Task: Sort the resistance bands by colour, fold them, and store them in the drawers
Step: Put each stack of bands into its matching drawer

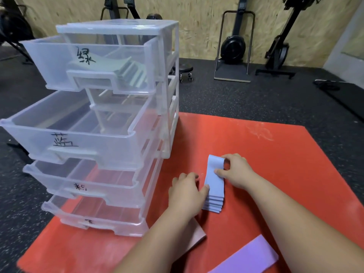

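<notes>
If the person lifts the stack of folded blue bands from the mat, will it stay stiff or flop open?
Probably floppy: the top layer of the blue bands curls into a soft loop where the right hand pinches it. The loose, staggered layers would likely slide apart.

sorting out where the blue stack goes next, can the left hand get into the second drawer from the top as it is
Probably yes: the second drawer is pulled out further than the top drawer, so its front is open from above, and the left hand lies close beside it.
</notes>
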Action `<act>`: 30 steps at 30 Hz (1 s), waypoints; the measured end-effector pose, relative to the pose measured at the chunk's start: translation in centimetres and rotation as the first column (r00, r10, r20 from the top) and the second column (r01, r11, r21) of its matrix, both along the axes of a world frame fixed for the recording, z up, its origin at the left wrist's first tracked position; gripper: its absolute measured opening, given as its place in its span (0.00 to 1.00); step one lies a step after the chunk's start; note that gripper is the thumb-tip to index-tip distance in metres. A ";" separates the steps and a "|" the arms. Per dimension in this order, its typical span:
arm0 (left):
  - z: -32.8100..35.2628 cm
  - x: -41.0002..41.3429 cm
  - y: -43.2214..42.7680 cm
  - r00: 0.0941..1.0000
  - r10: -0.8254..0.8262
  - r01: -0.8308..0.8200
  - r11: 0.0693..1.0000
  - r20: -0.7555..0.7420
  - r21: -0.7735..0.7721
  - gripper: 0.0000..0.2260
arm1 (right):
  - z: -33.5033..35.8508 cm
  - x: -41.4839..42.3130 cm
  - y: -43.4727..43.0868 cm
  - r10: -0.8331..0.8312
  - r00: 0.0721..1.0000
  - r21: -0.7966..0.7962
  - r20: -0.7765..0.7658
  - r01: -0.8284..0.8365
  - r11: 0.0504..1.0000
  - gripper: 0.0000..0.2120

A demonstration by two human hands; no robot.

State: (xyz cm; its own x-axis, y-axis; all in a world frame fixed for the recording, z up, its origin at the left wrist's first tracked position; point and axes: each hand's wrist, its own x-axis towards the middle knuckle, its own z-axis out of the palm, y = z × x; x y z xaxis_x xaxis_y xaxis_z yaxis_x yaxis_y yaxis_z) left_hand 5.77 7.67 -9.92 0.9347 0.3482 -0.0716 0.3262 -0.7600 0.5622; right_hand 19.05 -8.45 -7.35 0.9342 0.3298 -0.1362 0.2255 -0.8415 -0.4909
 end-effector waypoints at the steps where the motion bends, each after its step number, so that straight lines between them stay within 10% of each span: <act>1: -0.1 0.0 0.0 1.000 0.005 -0.005 1.000 -0.003 0.000 0.24 | 0.1 -0.1 0.0 -0.001 1.000 0.023 0.002 0.001 1.000 0.27; 24: 12.7 -3.8 -0.4 0.929 -0.082 0.224 0.900 0.360 -0.374 0.32 | 11.8 -9.5 -2.0 0.082 0.997 0.700 -0.002 -0.057 0.712 0.15; 30: 18.3 -7.6 -1.0 0.910 -0.085 0.317 0.775 0.406 -0.547 0.18 | 17.6 -14.0 -3.5 0.149 0.988 0.827 -0.036 -0.054 0.559 0.14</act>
